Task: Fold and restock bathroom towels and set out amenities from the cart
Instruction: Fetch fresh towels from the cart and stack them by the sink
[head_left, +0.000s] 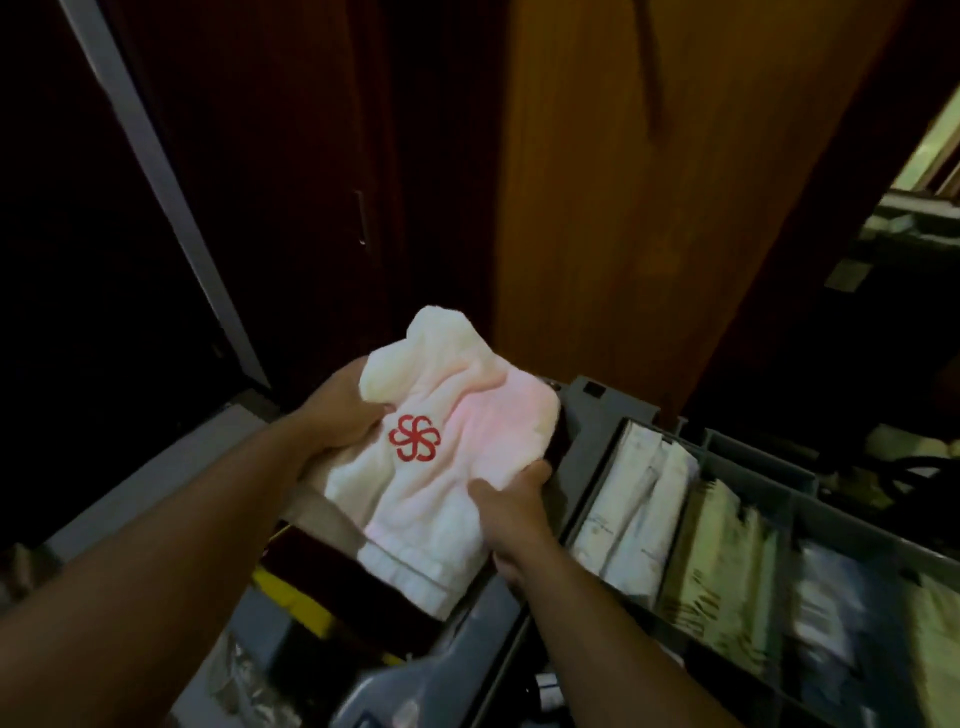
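A white towel with a red flower-shaped logo is held above the grey cart. My left hand grips its upper left edge, thumb on top near the logo. My right hand grips its lower right edge. The towel is loosely bunched at the top and hangs down to a hemmed end near the cart's left side.
Grey divided trays on the cart's right hold packets of amenities in white and pale green wrappers. A yellow item and dark red cloth lie under the towel. A wooden door stands behind the cart, with a dark doorway to the left.
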